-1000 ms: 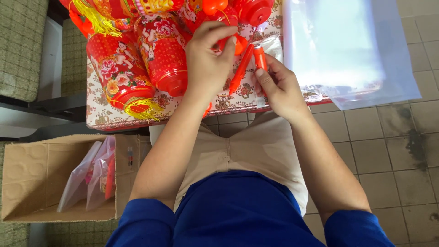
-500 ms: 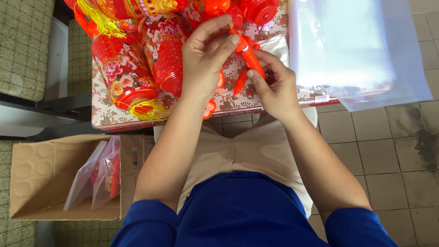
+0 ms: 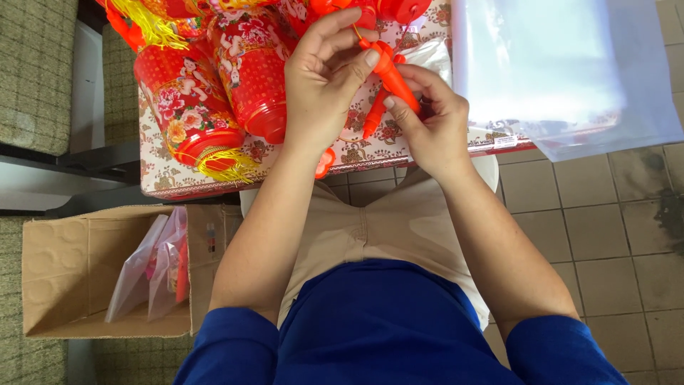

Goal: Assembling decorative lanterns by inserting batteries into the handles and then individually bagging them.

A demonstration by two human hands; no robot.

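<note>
Orange plastic lantern handle (image 3: 390, 71) sits pinched in both grips: left hand (image 3: 324, 78) at its top, right hand (image 3: 427, 117) below, above floral-patterned surface (image 3: 171, 175), beside red printed lanterns (image 3: 187, 103).

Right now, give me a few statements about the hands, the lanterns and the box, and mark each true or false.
1. Both hands grip an orange plastic handle. True: the left hand and right hand hold it together.
2. The cardboard box sits on the table. False: it is on the floor, left of the person's lap.
3. Red lanterns lie on the flowered table. True.
4. The clear plastic bags are inside the box. False: that stack lies on the table's right side, overhanging its edge; the box holds other packets.
</note>
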